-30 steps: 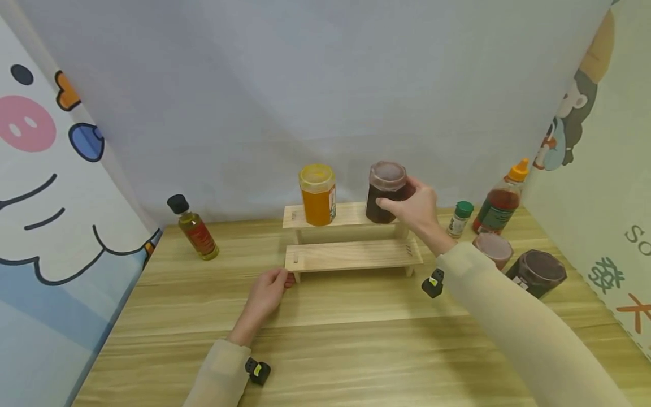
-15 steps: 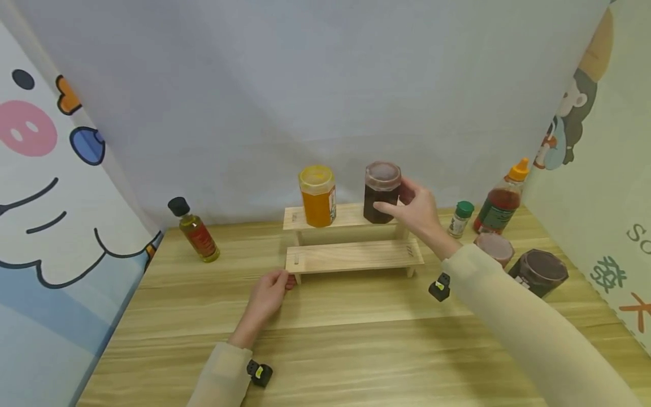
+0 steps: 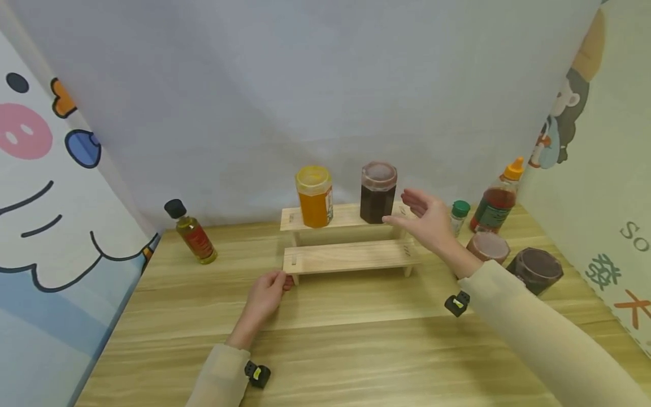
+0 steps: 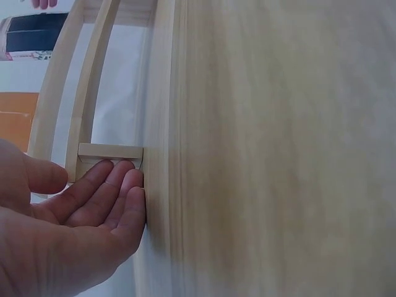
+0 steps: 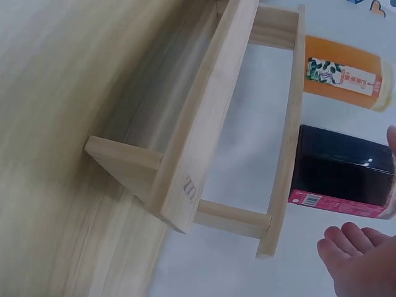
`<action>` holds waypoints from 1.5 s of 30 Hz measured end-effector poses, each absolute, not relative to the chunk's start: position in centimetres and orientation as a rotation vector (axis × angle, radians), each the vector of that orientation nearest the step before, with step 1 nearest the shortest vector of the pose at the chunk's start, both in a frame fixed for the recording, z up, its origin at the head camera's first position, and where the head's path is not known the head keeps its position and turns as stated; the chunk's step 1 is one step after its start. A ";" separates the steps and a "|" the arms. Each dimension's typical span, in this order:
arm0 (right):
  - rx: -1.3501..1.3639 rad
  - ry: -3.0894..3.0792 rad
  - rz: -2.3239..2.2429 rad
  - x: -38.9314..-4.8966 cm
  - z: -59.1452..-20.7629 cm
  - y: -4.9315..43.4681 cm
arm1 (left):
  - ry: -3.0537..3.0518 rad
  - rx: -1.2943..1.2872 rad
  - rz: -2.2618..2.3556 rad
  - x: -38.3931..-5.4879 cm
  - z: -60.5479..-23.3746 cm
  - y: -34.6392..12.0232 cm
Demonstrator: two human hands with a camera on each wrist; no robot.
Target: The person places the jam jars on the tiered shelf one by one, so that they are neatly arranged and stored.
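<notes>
A two-step wooden rack (image 3: 351, 256) stands on the table. At its lower left corner my left hand (image 3: 267, 294) holds the end of the lower step; in the left wrist view the fingers (image 4: 102, 195) curl under the board and the thumb lies by its edge. On the upper step, a dark jar (image 3: 378, 194) with a pale translucent lid stands upright. My right hand (image 3: 429, 221), fingers spread and holding nothing, is just right of that jar. In the right wrist view a gap shows between fingertips and jar (image 5: 343, 167). Left of it stands an orange jar (image 3: 315, 199) with a yellow lid.
At right stand a red sauce bottle (image 3: 495, 206), a small green-capped shaker (image 3: 459, 215) partly behind my right hand, a pale-lidded jar (image 3: 488, 247) and another dark jar (image 3: 536, 270). A black-capped oil bottle (image 3: 195, 237) is at left. Curtains enclose the table (image 3: 325, 350).
My right hand has let go of the dark jar and drawn back to the right, after the jar slid slightly left on the upper step. My left hand stays at the rack's corner.
</notes>
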State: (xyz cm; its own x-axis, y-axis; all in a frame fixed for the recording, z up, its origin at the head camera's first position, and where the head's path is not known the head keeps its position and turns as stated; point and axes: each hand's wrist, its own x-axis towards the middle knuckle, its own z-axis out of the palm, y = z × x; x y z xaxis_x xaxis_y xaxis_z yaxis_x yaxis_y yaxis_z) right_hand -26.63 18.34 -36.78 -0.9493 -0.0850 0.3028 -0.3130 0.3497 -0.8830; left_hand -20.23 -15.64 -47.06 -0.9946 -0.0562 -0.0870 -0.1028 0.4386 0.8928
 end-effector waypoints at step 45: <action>0.199 -2.347 1.324 -15.0 -38.9 27.8 | 2.621 -0.131 1.626 -20.1 -47.2 -15.6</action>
